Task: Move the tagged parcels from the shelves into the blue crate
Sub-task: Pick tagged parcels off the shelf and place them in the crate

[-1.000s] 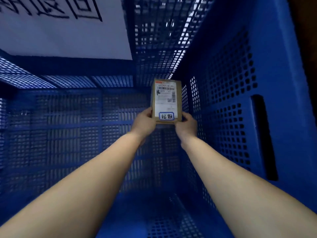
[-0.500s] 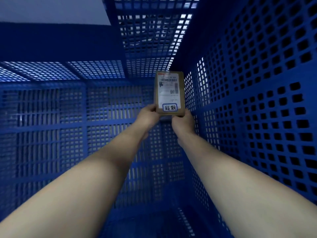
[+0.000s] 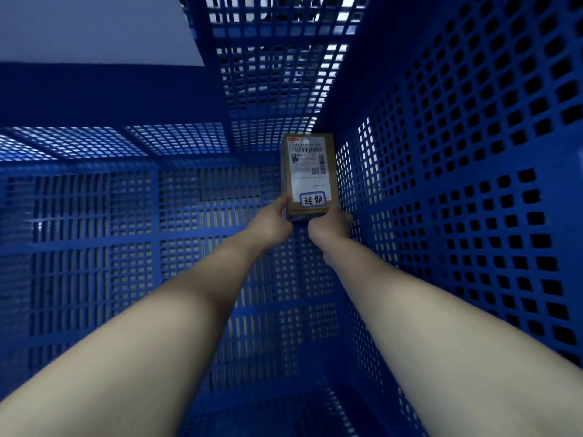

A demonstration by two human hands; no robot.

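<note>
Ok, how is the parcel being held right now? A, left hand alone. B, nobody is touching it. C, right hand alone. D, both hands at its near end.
D: the left hand and the right hand both grip the near end of the parcel, beside the right wall of the crate.

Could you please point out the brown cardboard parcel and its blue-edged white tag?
brown cardboard parcel (image 3: 309,175): head view, middle of its labelled face.
blue-edged white tag (image 3: 313,200): head view, centre of its handwriting.
</note>
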